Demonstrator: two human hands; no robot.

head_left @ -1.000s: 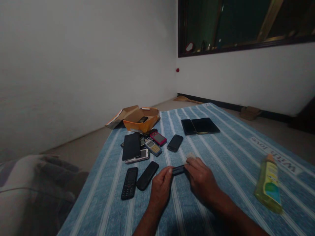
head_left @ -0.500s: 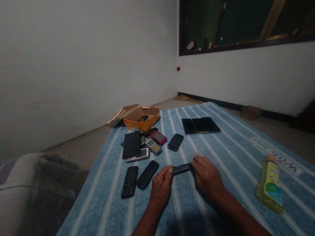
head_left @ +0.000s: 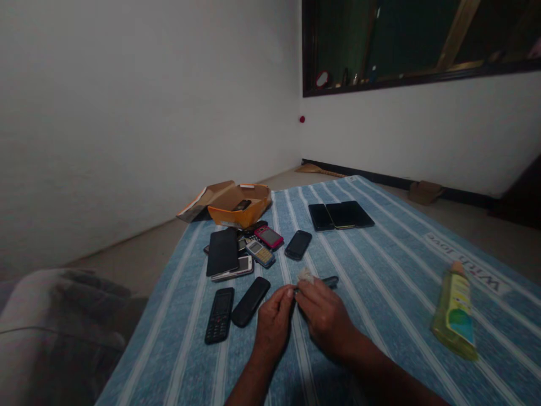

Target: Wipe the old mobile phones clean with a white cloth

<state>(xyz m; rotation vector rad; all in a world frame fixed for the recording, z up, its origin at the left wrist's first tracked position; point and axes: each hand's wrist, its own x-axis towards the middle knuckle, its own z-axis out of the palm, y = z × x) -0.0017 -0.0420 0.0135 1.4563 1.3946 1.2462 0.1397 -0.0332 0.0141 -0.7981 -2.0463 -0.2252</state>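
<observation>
My left hand (head_left: pixel 274 318) grips one end of a dark, slim mobile phone (head_left: pixel 331 281), turned edge-on above the cloth. My right hand (head_left: pixel 323 316) is closed around a crumpled white tissue (head_left: pixel 306 275) and presses it to the phone near my left fingertips. The phone's far end sticks out past my right knuckles, while its middle is hidden by that hand. Left of my hands lie a black phone face down (head_left: pixel 251 301) and a black keypad phone (head_left: pixel 220 316). Just beyond them rests a dark touchscreen phone (head_left: pixel 298 245).
A pile of phones includes a pink one (head_left: pixel 269 237), a blue keypad one (head_left: pixel 260 254) and a black flat one (head_left: pixel 222 251). Behind stands an open orange box (head_left: pixel 243 217). Dark flat devices (head_left: pixel 340 215) lie further right. A yellow-green bottle (head_left: pixel 454 316) lies right on the striped cloth (head_left: pixel 393 270).
My right hand with the tissue has slid left along the phone, from its right end to close beside my left hand. My left hand keeps its grip. The whole view has shifted slightly.
</observation>
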